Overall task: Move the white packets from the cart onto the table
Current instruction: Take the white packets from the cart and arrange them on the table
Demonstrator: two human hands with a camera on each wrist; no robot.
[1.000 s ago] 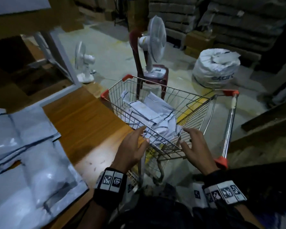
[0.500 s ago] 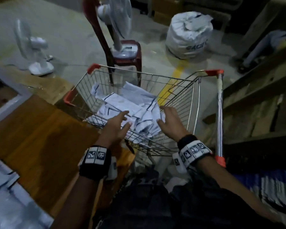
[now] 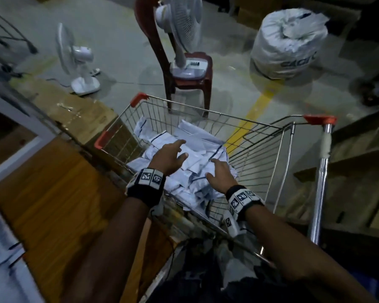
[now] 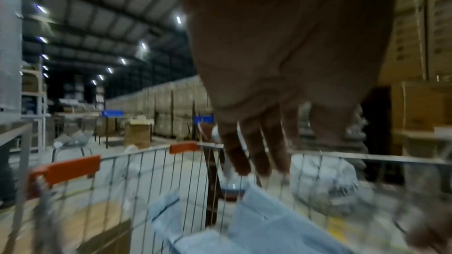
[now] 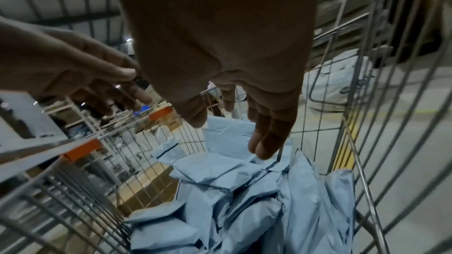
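White plastic packets (image 3: 197,158) lie heaped in the wire shopping cart (image 3: 256,149), directly under both of our hands, and none are lifted yet. Our left hand (image 3: 170,155) hovers over the pile with fingers spread and slightly bent, holding nothing; our right hand (image 3: 220,174) is just beside it, fingers straight and apart, palm down, also empty. From the right wrist view its fingertips (image 5: 263,148) hang just above a packet's edge.

To do this pick well, we judge it best to bring both palms down on opposite sides of the top few packets and squeeze them together as a bundle, since the slick film will likely slide if we pinch one corner. We should lift clear of the cart's wire rim beyond our fingers, then swing toward the brown wooden table (image 3: 59,206) on our left.
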